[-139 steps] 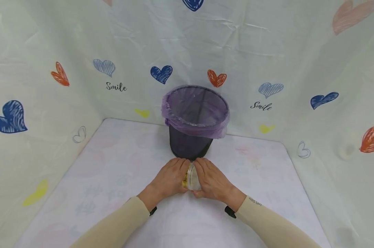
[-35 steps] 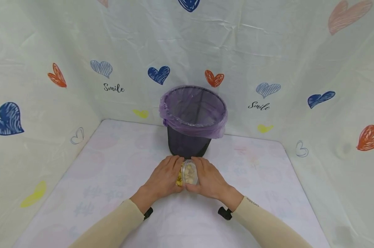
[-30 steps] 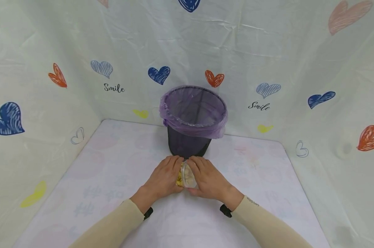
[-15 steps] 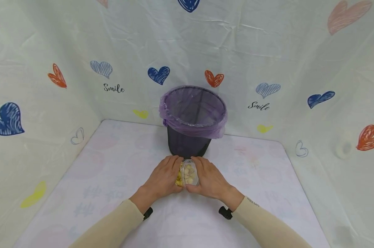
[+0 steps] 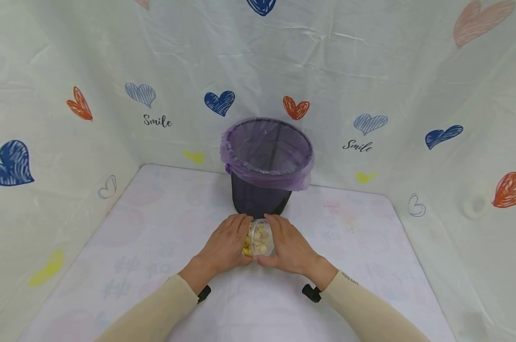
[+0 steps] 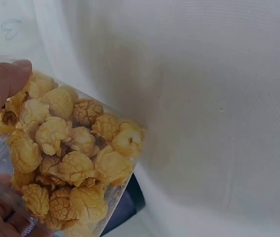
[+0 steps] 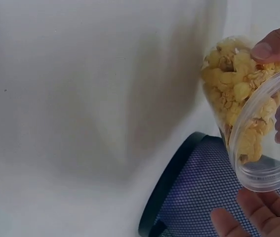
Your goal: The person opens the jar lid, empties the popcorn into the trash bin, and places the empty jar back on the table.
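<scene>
A clear plastic jar of yellow-brown popcorn (image 6: 75,163) lies tilted between my two hands, its clear round lid (image 5: 264,239) turned toward the right hand. My left hand (image 5: 226,243) grips the jar body, which is partly covered by its fingers in the head view. My right hand (image 5: 291,246) is spread loosely about the lid side, its fingers at the far edge and thumb near the close edge. Several of its fingers (image 7: 256,215) appear straightened and apart below the ridged rim in the right wrist view. Paler popcorn shows through the lid.
Just beyond the hands stands a dark mesh waste bin (image 5: 260,197), lined with a purple bag (image 5: 283,180) folded over its rim. A white cloth covers the table (image 5: 164,213). Heart-printed curtains (image 5: 258,57) hang behind and along both sides.
My right hand covered much of the lid one second ago, then drew back to its edge, baring the popcorn behind it. My left hand and the bin stay nearly still.
</scene>
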Demonstrator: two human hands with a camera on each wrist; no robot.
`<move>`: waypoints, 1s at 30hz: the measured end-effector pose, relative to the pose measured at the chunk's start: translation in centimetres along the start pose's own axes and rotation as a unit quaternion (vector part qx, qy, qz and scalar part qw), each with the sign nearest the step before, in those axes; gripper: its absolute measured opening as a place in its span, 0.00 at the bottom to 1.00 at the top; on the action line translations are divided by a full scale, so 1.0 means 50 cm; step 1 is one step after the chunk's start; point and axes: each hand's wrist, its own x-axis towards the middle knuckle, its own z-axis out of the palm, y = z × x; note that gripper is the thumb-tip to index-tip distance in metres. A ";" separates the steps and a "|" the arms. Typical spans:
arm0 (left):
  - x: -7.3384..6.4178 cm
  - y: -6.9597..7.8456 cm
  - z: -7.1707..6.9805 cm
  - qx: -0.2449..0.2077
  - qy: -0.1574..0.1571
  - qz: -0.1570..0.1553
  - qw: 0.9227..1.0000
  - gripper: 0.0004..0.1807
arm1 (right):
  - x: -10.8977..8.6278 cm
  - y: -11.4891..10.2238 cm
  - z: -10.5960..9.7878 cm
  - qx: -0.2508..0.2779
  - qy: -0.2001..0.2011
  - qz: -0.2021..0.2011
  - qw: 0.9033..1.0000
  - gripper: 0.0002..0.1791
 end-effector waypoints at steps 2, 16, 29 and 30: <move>0.000 -0.001 0.000 0.001 0.000 -0.001 1.000 0.60 | 0.001 -0.001 -0.001 0.010 -0.007 0.016 1.000 0.59; -0.005 -0.004 -0.004 -0.028 0.045 -0.044 0.998 0.59 | 0.002 0.017 -0.017 -0.023 0.078 0.006 0.997 0.57; -0.025 -0.026 -0.008 -0.038 0.050 -0.091 0.994 0.60 | -0.078 0.129 -0.004 -0.126 0.020 0.117 0.985 0.53; -0.026 -0.027 -0.007 -0.041 0.051 -0.092 0.994 0.60 | -0.086 0.141 -0.001 -0.133 0.018 0.125 0.983 0.53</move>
